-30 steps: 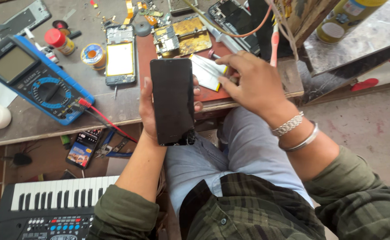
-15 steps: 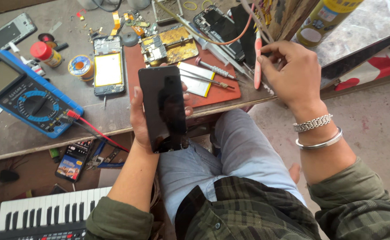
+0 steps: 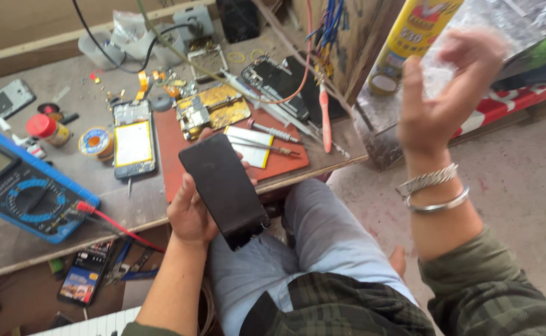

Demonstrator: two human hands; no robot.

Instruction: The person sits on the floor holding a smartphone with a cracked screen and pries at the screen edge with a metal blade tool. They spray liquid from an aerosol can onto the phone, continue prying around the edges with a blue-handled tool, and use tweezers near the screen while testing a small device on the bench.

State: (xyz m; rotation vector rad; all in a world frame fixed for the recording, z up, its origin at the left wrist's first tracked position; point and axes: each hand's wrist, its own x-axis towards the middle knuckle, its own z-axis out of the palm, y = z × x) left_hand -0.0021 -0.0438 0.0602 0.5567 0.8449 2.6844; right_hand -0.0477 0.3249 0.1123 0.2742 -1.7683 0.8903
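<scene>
Cluttered bench (image 3: 161, 205), L hand (image 3: 192, 214) holds phone (image 3: 224, 186), R hand (image 3: 441, 93) blurred

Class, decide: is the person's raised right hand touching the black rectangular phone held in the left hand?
Apart. The head view shows the right hand lifted, clear of the black rectangular phone, which rests in the left hand over the lap.

Olive-green sleeves pushed up forearms; two silver bracelets (image 3: 433, 190) worn at right wrist; light blue jeans (image 3: 323, 249); dark plaid shirt (image 3: 347, 311).
</scene>
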